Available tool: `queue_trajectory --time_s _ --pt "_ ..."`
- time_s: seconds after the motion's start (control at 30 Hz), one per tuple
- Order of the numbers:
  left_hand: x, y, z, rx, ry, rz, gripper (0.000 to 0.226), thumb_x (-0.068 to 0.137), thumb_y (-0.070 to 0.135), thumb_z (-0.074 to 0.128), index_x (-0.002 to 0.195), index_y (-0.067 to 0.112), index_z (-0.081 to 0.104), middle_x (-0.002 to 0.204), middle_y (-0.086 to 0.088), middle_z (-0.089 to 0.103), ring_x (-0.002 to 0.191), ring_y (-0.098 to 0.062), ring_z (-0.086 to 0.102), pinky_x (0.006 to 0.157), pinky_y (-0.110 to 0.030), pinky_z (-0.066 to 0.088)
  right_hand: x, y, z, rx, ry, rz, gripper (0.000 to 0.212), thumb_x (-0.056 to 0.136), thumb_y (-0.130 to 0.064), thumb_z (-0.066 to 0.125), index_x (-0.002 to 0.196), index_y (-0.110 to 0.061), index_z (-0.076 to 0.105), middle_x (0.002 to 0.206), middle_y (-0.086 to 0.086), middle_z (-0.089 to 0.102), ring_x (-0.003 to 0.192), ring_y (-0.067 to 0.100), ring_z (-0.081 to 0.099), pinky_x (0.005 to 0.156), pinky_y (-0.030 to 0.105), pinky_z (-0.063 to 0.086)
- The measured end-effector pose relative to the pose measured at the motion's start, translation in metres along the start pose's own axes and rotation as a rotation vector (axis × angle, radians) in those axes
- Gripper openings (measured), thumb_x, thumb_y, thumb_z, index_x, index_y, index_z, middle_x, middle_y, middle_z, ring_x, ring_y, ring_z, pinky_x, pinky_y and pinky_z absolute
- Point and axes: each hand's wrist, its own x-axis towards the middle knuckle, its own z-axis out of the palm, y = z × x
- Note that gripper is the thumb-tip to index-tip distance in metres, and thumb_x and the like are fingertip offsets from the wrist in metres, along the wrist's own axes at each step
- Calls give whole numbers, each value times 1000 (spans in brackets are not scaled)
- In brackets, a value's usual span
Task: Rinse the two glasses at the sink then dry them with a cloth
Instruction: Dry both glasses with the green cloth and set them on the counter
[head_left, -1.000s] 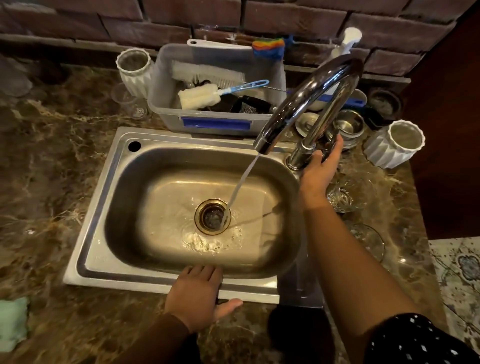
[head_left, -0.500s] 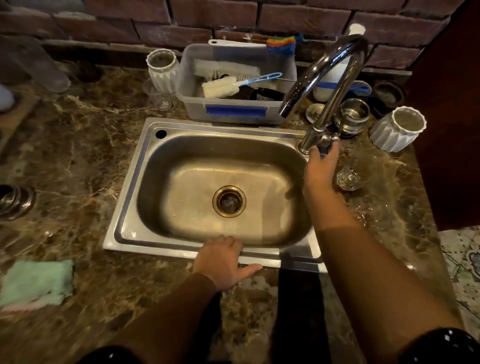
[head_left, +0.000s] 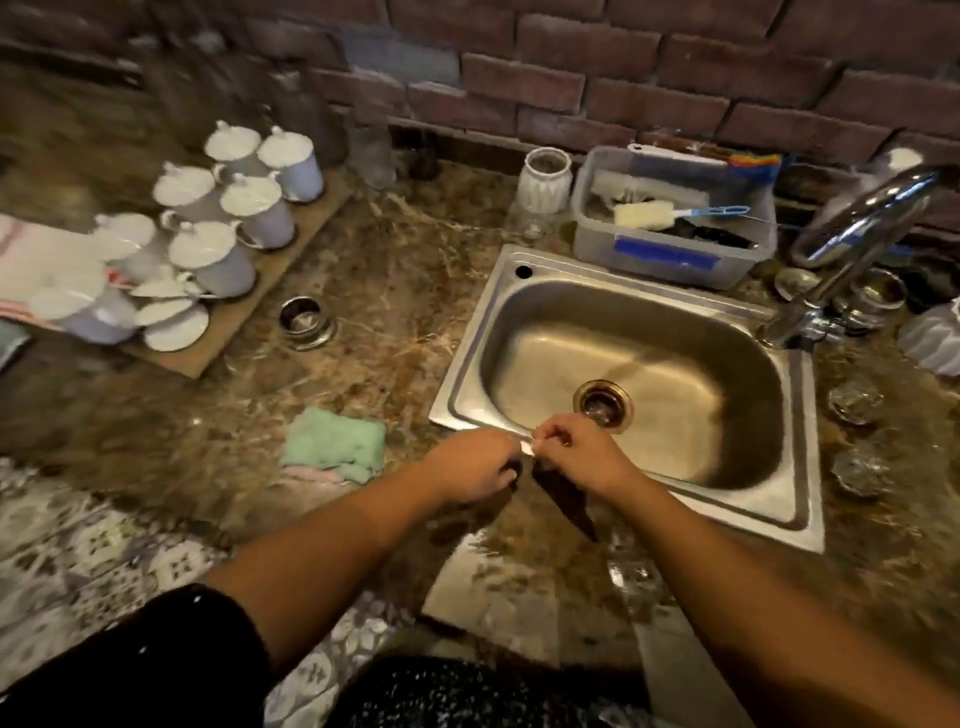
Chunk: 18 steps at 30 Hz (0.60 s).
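Observation:
Two clear cut glasses stand on the counter right of the sink, one (head_left: 856, 402) behind the other (head_left: 862, 470). A folded green cloth (head_left: 335, 441) lies on the counter left of the sink. My left hand (head_left: 472, 462) and my right hand (head_left: 576, 452) meet over the front left rim of the steel sink (head_left: 467, 364), fingers curled and touching each other. A small pale glint shows between the fingertips; I cannot tell what it is. Neither hand is near the glasses. No water runs from the chrome faucet (head_left: 857, 234).
A grey tub (head_left: 670, 254) with brushes sits behind the sink, a white ribbed jar (head_left: 545, 179) beside it. Several lidded white cups (head_left: 208, 254) stand on a board at the left. A small steel bowl (head_left: 304, 319) sits on the marble counter.
The water has stopped. My right hand left the faucet lever and my left hand lifted off the sink rim; both came together at the sink's front edge. The view swung left.

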Motion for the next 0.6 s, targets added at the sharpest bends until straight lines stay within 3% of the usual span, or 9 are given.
queue_trajectory --time_s 0.07,0.17,0.23,0.43,0.6 --pt "-34 -40 -8 -5 18 -59 31 94 26 56 122 17 67 119 -12 70 109 -31 64 89 -41 52 7 -22 31 -70 -58 5 8 84 -25 70 77 -26 66 79 2 71 80 26 71 71 36 53" --pt "-80 -101 -14 -35 69 -170 26 94 23 56 114 13 70 112 -15 70 104 -35 64 86 -41 52 19 -57 77 -191 -134 -40 3 87 -23 71 89 -23 69 94 9 73 89 27 69 80 38 54" --pt "-104 -138 -15 -23 134 -220 24 90 22 61 109 10 70 108 -18 66 102 -38 62 83 -43 52 29 -78 105 -319 -149 -102 15 88 -22 69 101 -14 71 101 11 72 95 26 67 81 34 51" --pt "-136 -208 -18 -57 202 -278 52 91 29 69 136 7 55 136 -18 55 125 -36 50 104 -41 40 56 -108 175 -525 -84 -137 40 88 -33 65 122 -12 57 122 14 54 116 32 53 93 38 45" --pt "-129 -228 -19 -94 207 -241 45 93 36 66 129 10 58 126 -14 58 118 -33 54 99 -45 46 72 -126 202 -578 3 -89 48 90 -36 66 130 -13 53 129 14 53 121 34 50 99 41 45"
